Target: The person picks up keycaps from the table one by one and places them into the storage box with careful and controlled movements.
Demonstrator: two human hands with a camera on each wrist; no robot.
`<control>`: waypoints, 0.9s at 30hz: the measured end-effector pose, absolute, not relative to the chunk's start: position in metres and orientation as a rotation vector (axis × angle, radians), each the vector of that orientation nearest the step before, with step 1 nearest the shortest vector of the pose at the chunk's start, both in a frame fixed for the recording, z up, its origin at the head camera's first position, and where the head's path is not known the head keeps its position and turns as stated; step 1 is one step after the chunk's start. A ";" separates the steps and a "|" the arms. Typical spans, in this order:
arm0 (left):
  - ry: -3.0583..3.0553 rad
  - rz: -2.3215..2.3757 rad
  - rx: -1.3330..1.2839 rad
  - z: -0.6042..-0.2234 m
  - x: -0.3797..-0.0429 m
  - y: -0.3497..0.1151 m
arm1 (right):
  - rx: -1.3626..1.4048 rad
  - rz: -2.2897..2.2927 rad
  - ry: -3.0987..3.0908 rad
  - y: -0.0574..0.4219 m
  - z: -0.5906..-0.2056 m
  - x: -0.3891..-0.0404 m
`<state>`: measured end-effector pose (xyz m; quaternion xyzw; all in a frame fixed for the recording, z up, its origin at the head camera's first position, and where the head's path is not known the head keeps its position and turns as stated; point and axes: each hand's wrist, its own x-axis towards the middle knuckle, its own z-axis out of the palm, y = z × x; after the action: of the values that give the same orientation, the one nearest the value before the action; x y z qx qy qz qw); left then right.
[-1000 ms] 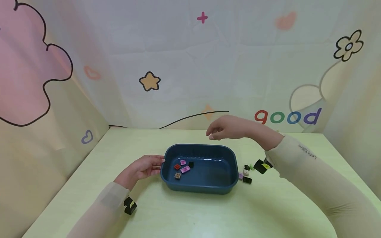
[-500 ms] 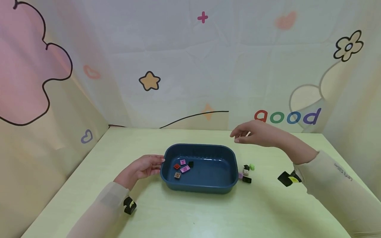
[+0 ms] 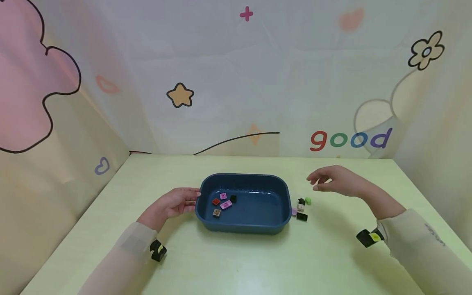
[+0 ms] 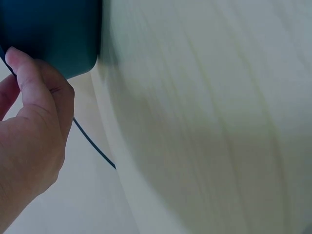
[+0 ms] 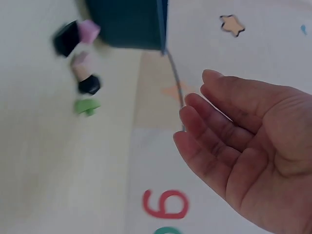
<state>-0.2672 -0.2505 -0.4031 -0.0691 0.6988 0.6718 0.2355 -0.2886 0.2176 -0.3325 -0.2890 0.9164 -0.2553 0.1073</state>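
Observation:
A dark blue plastic bin (image 3: 243, 229) stands on the table, with several small toy blocks inside towards its left end: pink (image 3: 226, 205), red (image 3: 216, 201), tan (image 3: 216, 213) and black. At the bin's left end, my left hand (image 3: 178, 203) pinches the rim; the left wrist view shows its thumb and fingers at the edge. My right hand (image 3: 339, 180) hovers above the table to the right of the bin, holding nothing, its fingers loosely bent. Below it lie a green piece (image 3: 308, 200), a white block (image 3: 300, 207), a lilac block (image 3: 294, 212) and black blocks (image 3: 302, 216).
The pale table (image 3: 236, 262) extends around the bin on all sides. Behind it hangs a printed cloth (image 3: 221, 82) with a star and the word "good", and cloth also closes off the sides. A small black device is strapped on each wrist.
My right hand has moved right and down, from above the bin's back right corner to near the loose blocks. My left hand stays at the bin's rim. The head view has shifted slightly.

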 end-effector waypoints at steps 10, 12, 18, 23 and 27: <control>1.930 1.831 -0.195 -0.398 -0.266 -0.250 | -0.769 -0.849 2.479 0.237 -0.382 -0.311; 1.936 1.829 -0.200 -0.397 -0.266 -0.249 | -0.752 -0.843 2.475 0.237 -0.387 -0.314; 1.926 1.844 -0.219 -0.399 -0.265 -0.249 | -0.695 -0.831 2.468 0.231 -0.396 -0.323; 1.919 1.847 -0.202 -0.399 -0.265 -0.250 | -0.674 -0.825 2.462 0.228 -0.402 -0.327; 1.888 1.851 -0.159 -0.403 -0.269 -0.255 | -0.651 -0.807 2.459 0.228 -0.404 -0.329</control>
<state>-0.2689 -0.2555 -0.4030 -0.0583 0.6914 0.6775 0.2439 -0.3289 0.2284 -0.4041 -0.2372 0.8958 -0.2940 0.2341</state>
